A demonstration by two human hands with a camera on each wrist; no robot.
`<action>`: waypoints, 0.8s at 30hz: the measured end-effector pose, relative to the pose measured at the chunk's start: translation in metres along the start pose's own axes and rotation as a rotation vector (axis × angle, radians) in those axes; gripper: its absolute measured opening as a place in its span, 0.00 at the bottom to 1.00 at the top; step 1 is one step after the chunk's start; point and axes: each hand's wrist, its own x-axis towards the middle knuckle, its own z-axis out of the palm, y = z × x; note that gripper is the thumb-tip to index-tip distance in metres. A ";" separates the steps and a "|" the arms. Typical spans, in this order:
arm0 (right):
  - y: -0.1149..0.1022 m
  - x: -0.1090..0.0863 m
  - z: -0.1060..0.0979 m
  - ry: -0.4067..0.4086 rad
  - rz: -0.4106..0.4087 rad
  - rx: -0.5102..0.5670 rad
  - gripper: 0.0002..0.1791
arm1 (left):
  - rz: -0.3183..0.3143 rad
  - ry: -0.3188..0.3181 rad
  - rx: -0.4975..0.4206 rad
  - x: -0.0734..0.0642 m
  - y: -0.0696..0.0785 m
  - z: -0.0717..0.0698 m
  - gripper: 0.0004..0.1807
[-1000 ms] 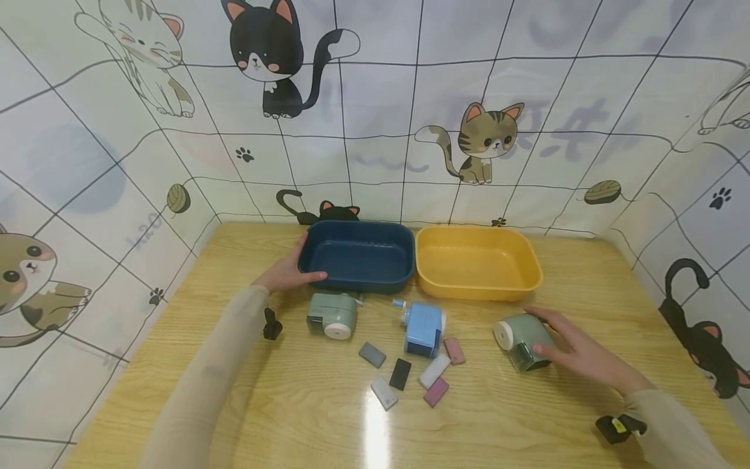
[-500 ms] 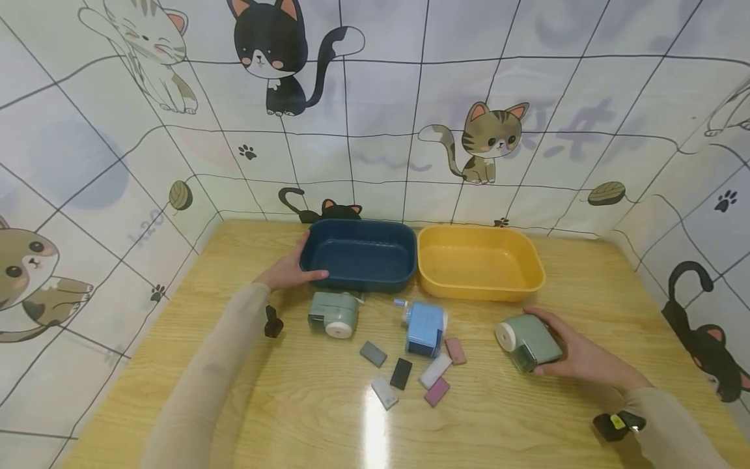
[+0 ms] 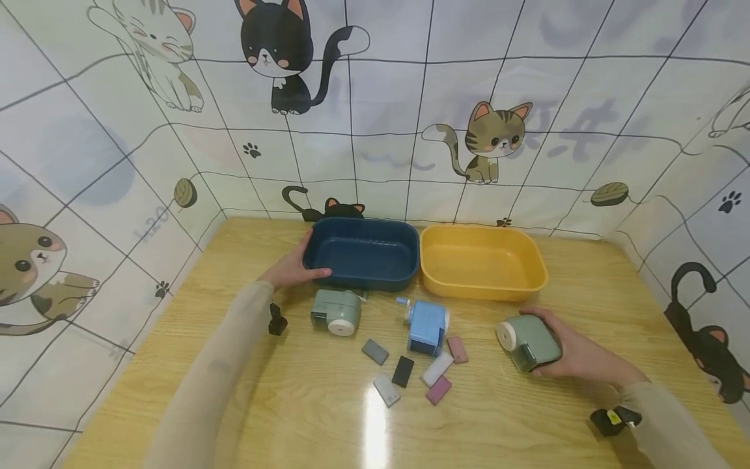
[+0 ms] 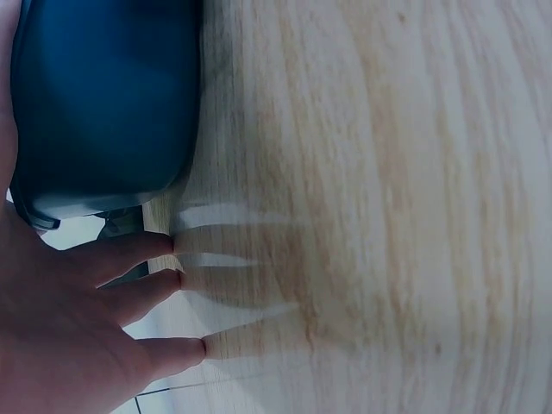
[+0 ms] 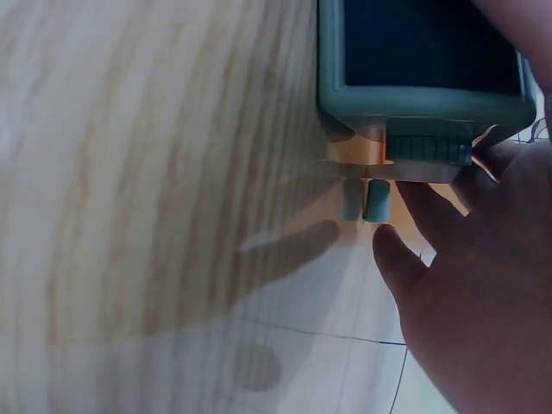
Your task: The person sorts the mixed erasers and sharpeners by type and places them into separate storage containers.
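Observation:
My right hand (image 3: 577,352) holds a green pencil sharpener (image 3: 536,339) by its right end, thumb at the near side and fingers at the far side. Its white dial faces left. The right wrist view shows the sharpener's dark flat face and a small crank knob (image 5: 378,200) beside the fingertips. My left hand (image 3: 290,268) straddles the left corner of a dark blue bin (image 3: 366,281), its thumb straight along the front wall. In the left wrist view, straight spread fingers (image 4: 142,297) reach down to the table beside the bin. A second green sharpener (image 3: 336,306) stands just in front.
A yellow bin (image 3: 480,291) sits right beside the blue one. A light blue sharpener (image 3: 426,322) stands mid-table. Several erasers lie near it, among them a grey eraser (image 3: 375,352), a black eraser (image 3: 403,371) and a purple eraser (image 3: 438,390). A cat-print wall covering (image 3: 387,156) rises behind.
My right hand has shifted its hold, the thumb moving from over the sharpener to its near lower edge, and the sharpener has turned slightly. The left hand stays at the blue bin.

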 end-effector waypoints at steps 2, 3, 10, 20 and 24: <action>-0.002 0.000 -0.001 -0.015 0.011 -0.001 0.61 | -0.002 -0.001 0.008 0.000 0.000 0.000 0.65; -0.004 0.000 -0.002 -0.019 0.017 -0.006 0.61 | -0.001 -0.001 0.012 -0.001 0.000 0.000 0.65; -0.003 0.000 0.001 0.008 0.035 -0.022 0.60 | 0.013 -0.009 -0.013 -0.001 0.002 -0.001 0.66; -0.007 0.002 0.005 0.072 -0.023 -0.032 0.59 | 0.038 -0.009 -0.051 -0.002 0.003 -0.001 0.65; -0.013 0.004 0.005 0.079 -0.034 -0.015 0.58 | 0.034 -0.003 -0.029 -0.002 0.001 -0.002 0.65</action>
